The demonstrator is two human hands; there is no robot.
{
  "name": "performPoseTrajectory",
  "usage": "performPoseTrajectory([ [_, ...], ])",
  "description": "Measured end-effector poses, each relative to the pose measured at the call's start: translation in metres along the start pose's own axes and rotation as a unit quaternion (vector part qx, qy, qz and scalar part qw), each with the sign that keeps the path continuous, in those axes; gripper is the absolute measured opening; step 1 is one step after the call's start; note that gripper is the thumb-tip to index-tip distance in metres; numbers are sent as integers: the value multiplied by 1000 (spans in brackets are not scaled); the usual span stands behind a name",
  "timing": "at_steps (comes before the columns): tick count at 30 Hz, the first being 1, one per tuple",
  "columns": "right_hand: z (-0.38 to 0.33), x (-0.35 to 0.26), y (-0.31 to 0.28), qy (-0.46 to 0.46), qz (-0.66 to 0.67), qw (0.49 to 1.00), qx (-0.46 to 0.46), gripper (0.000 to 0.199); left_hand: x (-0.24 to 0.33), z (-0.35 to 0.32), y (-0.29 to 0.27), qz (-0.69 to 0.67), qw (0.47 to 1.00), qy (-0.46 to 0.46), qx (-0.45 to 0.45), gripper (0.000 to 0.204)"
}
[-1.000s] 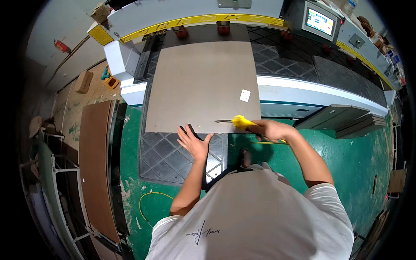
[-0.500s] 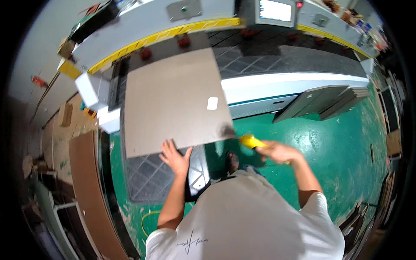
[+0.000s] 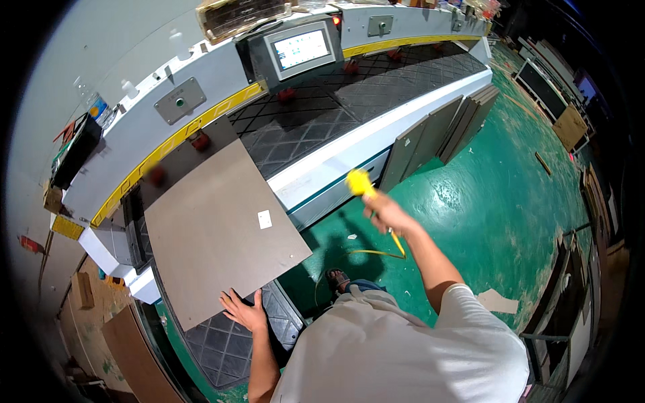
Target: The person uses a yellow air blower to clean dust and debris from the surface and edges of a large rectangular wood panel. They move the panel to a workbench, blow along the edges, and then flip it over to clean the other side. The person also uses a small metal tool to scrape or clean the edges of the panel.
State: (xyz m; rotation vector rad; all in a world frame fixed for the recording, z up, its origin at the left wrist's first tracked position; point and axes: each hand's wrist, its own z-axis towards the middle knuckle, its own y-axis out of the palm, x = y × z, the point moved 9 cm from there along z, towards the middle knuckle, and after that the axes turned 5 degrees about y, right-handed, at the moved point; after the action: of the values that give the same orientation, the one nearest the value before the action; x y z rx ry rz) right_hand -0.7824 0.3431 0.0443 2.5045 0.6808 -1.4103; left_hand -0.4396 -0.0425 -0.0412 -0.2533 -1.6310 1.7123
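Note:
A grey-brown board [image 3: 215, 228] with a small white label [image 3: 265, 219] lies flat on the black ribbed bed of a machine. Its near edge overhangs a lower black patterned support [image 3: 222, 352]. My left hand [image 3: 245, 312] rests at that near edge, fingers spread and gripping nothing. Out to the right, above the green floor, my right hand [image 3: 386, 211] is closed round a yellow hand tool [image 3: 359, 181]. A thin yellow hose [image 3: 376, 253] trails below it. The tool's head is blurred, so its exact kind cannot be told.
Behind the board runs a long white machine with a yellow strip [image 3: 195, 144], red rollers [image 3: 199, 140] and a lit screen [image 3: 301, 51]. Several boards [image 3: 430, 144] lean against its front at right. A brown panel [image 3: 138, 356] stands at lower left; racks [image 3: 564, 302] line the right.
My view has swung to the right, bringing the screen nearer the middle. The right hand has lifted the yellow tool, its head now pointing up and left. The left hand stays at the board's edge.

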Motion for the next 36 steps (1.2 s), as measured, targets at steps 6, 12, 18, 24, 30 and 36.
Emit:
performPoseTrajectory([
  [6,0,-27,-148,-102,164,925,328,37,2,-1,-8,-9,1000,4,14,95],
  [12,-27,-17,-181,-161,181,892,380,36,0,-2,-5,-10,1000,6,13,98],
  [18,-27,19,-14,35,249,959,-133,48,3,-2,-6,-18,1000,-4,-1,97],
  [24,-45,88,140,125,368,861,-327,54,-7,1,-6,1,1000,-4,15,98],
  [30,-81,98,208,233,382,776,-445,49,-5,0,-11,-23,999,-3,24,96],
  [36,-57,111,209,221,256,849,-407,52,-3,-1,-13,-28,999,-13,19,95],
])
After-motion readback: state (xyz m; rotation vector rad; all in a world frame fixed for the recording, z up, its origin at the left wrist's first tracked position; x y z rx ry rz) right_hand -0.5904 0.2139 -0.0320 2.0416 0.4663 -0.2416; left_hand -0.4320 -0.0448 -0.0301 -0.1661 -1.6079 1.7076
